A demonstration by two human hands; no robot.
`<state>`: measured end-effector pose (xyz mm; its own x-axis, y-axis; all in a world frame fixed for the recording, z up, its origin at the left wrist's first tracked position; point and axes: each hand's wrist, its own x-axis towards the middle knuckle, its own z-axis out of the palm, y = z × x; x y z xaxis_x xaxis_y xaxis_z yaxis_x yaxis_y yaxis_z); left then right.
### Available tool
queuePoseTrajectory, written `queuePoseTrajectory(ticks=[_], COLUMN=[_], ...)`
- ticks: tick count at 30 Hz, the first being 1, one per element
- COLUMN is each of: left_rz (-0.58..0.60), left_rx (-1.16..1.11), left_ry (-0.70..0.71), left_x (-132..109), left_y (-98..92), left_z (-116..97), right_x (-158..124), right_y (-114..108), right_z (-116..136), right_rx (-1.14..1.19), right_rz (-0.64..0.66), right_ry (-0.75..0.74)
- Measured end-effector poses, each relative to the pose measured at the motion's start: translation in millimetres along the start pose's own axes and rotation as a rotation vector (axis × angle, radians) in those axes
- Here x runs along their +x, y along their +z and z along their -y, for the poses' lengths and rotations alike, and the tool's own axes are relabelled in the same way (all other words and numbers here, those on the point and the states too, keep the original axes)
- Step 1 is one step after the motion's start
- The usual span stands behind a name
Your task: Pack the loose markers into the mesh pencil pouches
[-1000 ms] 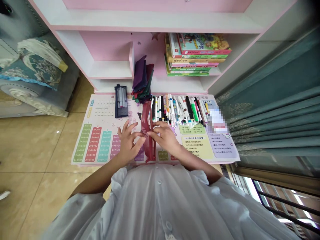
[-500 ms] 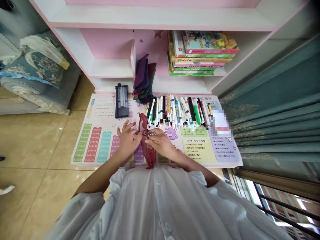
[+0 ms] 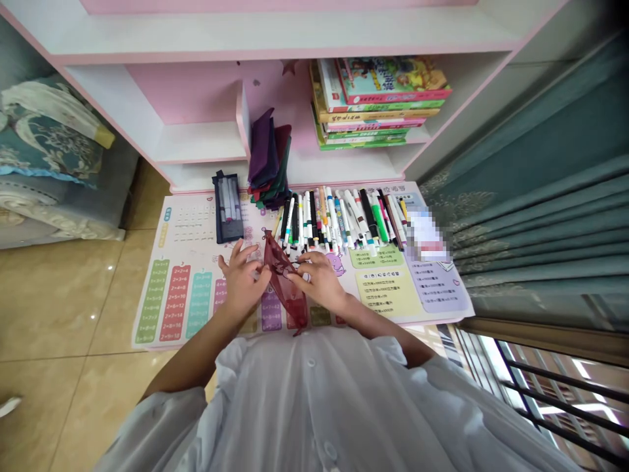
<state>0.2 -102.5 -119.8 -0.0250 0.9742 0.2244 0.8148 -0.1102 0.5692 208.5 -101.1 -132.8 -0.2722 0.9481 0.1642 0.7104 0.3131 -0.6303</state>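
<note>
A dark red translucent mesh pouch (image 3: 284, 286) hangs lengthwise over the printed desk mat (image 3: 171, 308), pinched between both hands near its upper part. My left hand (image 3: 240, 283) grips its left edge with the fingers spread. My right hand (image 3: 318, 280) holds its right side, fingertips on the mesh. Just above the hands, a long row of felt-tip markers (image 3: 334, 219) lies on the mat. The pouch's lower tip reaches toward my white shirt (image 3: 314, 406). Whether anything lies inside the pouch is hard to tell.
A dark case of pens (image 3: 227, 206) and a stack of dark pouches (image 3: 265, 160) stand at the mat's back edge. Books (image 3: 378, 105) fill a pink-and-white shelf (image 3: 196, 141). A teal curtain (image 3: 540, 229) hangs right; tiled floor (image 3: 63, 301) lies left.
The pouch has tilted, its top now leaning left, and it looks wider and less folded. My hands stay on it. The whole scene has shifted slightly left in view.
</note>
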Motion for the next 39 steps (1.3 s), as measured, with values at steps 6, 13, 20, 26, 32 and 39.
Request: queuePoseTrajectory(ticks=[6, 13, 20, 26, 32, 39], left_rz=[-0.039, -0.053, -0.051, -0.056, -0.073, -0.059], left_rx=[-0.039, -0.063, -0.092, -0.116, -0.113, -0.075], left_ry=[-0.022, 0.002, -0.008, 0.001, -0.013, 0.003], left_x=[1, -2, -3, -1, -2, 0], left_y=[0.5, 1.5, 2.4, 4.3, 4.7, 5.0], left_z=[3, 6, 7, 7, 8, 9], right_x=[47, 110, 115, 127, 115, 39], right_y=[-16, -8, -5, -10, -20, -35], right_z=[-2, 4, 13, 20, 21, 47], right_rx=[-0.094, -0.359, -0.512, -0.606, -0.508, -0.182], right_rz=[-0.178, -0.123, -0.018, 0.093, 0.045, -0.061], right_ry=[0.053, 0.162, 0.24, 0.288, 0.246, -0.048])
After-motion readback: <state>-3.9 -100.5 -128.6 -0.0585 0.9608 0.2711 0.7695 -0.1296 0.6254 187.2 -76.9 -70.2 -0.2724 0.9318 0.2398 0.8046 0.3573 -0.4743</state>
